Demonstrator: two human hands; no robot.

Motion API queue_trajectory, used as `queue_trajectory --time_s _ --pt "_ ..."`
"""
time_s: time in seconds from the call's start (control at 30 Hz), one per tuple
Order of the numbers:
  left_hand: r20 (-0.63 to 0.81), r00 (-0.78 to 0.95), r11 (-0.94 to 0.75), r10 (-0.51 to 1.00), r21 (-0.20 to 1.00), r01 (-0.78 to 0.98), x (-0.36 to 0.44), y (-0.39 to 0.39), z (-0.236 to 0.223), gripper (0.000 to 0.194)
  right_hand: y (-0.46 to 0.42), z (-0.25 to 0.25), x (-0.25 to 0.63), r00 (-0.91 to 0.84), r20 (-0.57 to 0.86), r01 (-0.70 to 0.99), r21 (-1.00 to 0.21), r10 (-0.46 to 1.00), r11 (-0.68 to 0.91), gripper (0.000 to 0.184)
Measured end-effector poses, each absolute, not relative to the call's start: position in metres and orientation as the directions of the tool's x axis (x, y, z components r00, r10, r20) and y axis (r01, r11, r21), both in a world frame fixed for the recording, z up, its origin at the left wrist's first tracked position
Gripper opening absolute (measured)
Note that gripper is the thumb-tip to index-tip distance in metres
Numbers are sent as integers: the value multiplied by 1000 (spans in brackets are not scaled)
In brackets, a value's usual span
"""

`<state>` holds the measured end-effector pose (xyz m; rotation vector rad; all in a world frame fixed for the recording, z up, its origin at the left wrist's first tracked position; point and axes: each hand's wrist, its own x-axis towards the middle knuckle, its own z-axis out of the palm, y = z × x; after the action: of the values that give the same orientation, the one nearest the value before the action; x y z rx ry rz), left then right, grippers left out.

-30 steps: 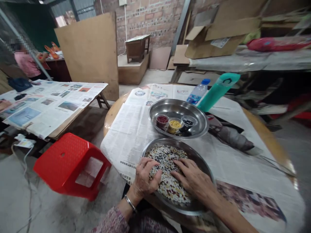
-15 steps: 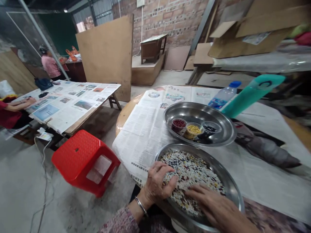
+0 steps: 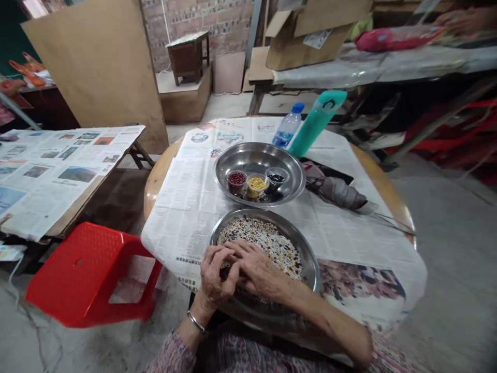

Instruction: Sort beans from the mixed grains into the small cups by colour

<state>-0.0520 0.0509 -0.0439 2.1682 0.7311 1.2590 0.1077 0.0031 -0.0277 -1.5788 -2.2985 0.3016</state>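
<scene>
A steel pan point(image 3: 310, 259) of mixed white, dark and red beans point(image 3: 267, 242) sits at the near edge of the round table. My left hand point(image 3: 215, 277) rests at the pan's near left side, fingers curled into the beans. My right hand point(image 3: 256, 269) lies across them right beside it, fingers bent and touching the left hand's fingers. Whether either hand holds beans is hidden. Behind stands a second steel pan point(image 3: 259, 155) with three small cups: red beans point(image 3: 236, 180), yellow beans point(image 3: 257, 184) and black beans point(image 3: 276, 178).
Newspaper point(image 3: 186, 202) covers the round table. A water bottle point(image 3: 288, 126), a teal cylinder point(image 3: 316, 122) and a folded grey umbrella point(image 3: 336, 190) lie behind and to the right. A red plastic stool point(image 3: 83, 272) stands left, beside a paper-covered table point(image 3: 50, 171).
Both hands have drawn together at the pan's near left side, the right hand sliding left over the beans. The camera view swung right and tipped down.
</scene>
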Motion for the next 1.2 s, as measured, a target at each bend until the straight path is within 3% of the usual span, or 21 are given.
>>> queue_trajectory --time_s 0.13,0.3,0.43,0.53,0.6,0.73,0.87,0.97,1.0,1.13,1.2 --pt "602 451 -732 659 652 199 -52 52 -41 19 -10 -27 133 -360 171 855 -333 917 397 24" --pt "604 506 -768 615 604 212 -50 55 -31 15 -10 -28 173 -23 296 941 -316 955 120 27" --pt "333 785 -819 523 450 356 -51 53 -12 43 -28 -25 178 25 214 958 -284 976 38 28" --pt "121 843 -834 525 268 482 -51 48 -4 73 -50 -30 172 42 149 978 -207 988 -10 52" --pt "49 857 -842 513 224 491 -50 44 -5 71 -59 -40 168 75 151 979 -198 986 -44 58" --pt "-3 918 -852 397 371 370 -33 43 -17 29 -50 -63 158 89 260 933 -359 961 10 37" --pt "138 882 -783 451 535 317 -5 54 -20 31 -23 -56 151 183 334 836 -548 925 33 31" --pt "222 830 -797 511 484 361 11 73 -13 28 -17 -38 154 269 392 822 -570 880 3 44" --pt "229 831 -819 508 428 383 15 79 -10 33 -19 -34 156 289 400 831 -555 870 -20 47" --pt "163 849 -851 502 268 451 27 99 -6 82 -37 -39 165 320 384 854 -513 866 -89 51" --pt "120 861 -852 494 267 451 34 103 -10 86 -44 -48 166 339 395 850 -518 854 -98 51"
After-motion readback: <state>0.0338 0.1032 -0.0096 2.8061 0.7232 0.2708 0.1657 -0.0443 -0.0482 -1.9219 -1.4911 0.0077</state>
